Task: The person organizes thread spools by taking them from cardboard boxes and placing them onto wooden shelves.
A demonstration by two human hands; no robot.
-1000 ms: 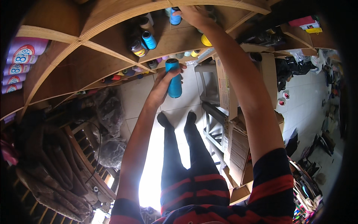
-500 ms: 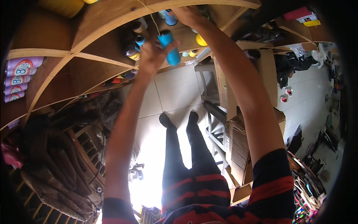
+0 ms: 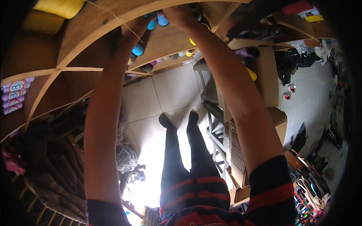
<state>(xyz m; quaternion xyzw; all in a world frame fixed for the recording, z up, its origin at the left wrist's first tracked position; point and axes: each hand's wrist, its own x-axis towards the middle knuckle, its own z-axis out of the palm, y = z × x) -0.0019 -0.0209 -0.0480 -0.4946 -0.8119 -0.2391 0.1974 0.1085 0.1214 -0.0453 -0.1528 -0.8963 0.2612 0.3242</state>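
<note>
Both my arms reach up into a wooden shelf compartment at the top. My left hand [image 3: 136, 27] is closed round a turquoise thread spool [image 3: 151, 24], its fingers partly hidden behind the shelf edge. Right beside it, my right hand [image 3: 178, 16] has its fingers against a blue thread spool [image 3: 162, 20] and appears to grip it; the shelf edge hides part of this hand too. A light blue spool [image 3: 138, 49] lies below my left wrist. A loose pale thread [image 3: 130, 28] hangs across the shelf front and over my left wrist.
Yellow spools [image 3: 60, 7] and lilac-wrapped spools [image 3: 16, 95] fill compartments at left. Cardboard boxes [image 3: 269, 77] and a grey plastic stool [image 3: 213, 109] stand right of my legs. A brown cloth [image 3: 56, 177] hangs at lower left. Black bags [image 3: 298, 62] lie at far right.
My left hand has moved up and left with the turquoise spool, from below the shelf edge into the compartment beside the blue spool. My view has shifted slightly; my right hand stays by the blue spool.
</note>
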